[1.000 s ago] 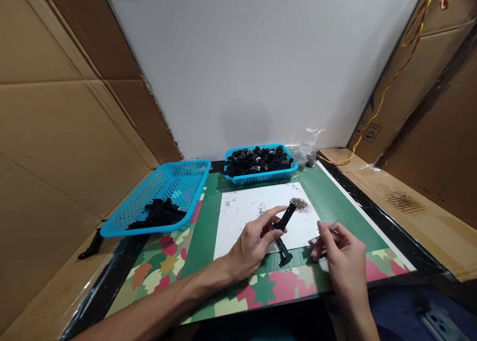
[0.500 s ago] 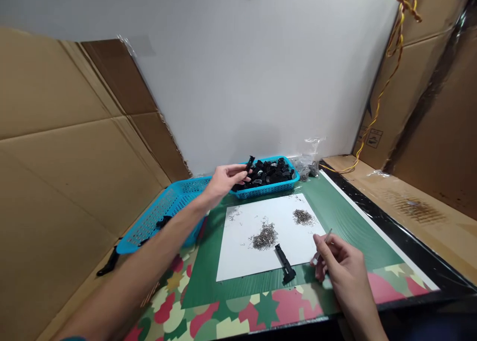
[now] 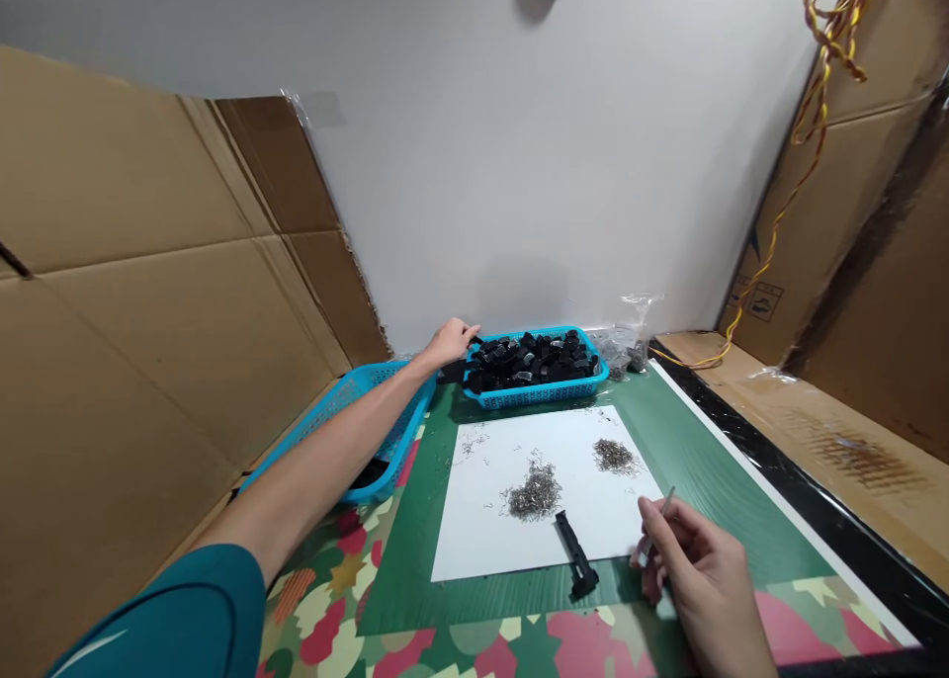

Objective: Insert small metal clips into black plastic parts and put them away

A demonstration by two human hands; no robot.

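My left hand point(image 3: 451, 342) reaches to the left end of the blue basket point(image 3: 545, 393), its fingers pinched on a black plastic part point(image 3: 475, 340) that is mostly hidden. Many small black parts point(image 3: 530, 360) fill that basket. My right hand point(image 3: 697, 559), near the front right of the white sheet point(image 3: 464, 520), grips slim metal tweezers point(image 3: 669, 500), partly covered by the fingers. Left of it, a long black plastic piece point(image 3: 574, 554) lies across the sheet's front edge. Two heaps of tiny metal pieces rest on the sheet, a larger heap point(image 3: 535, 492) and a smaller heap point(image 3: 614, 456).
A second blue basket point(image 3: 400, 451) with a few black pieces stands at the left, under my forearm. Clear plastic bags point(image 3: 627, 347) lie at the back right. Cardboard walls point(image 3: 148, 312) flank the green mat point(image 3: 712, 461); a yellow wire point(image 3: 778, 213) hangs at the right.
My left hand has moved from above the black parts to the full basket's left end, and the part it held upright is now mostly hidden. The right hand keeps its grip. The view has shifted slightly.
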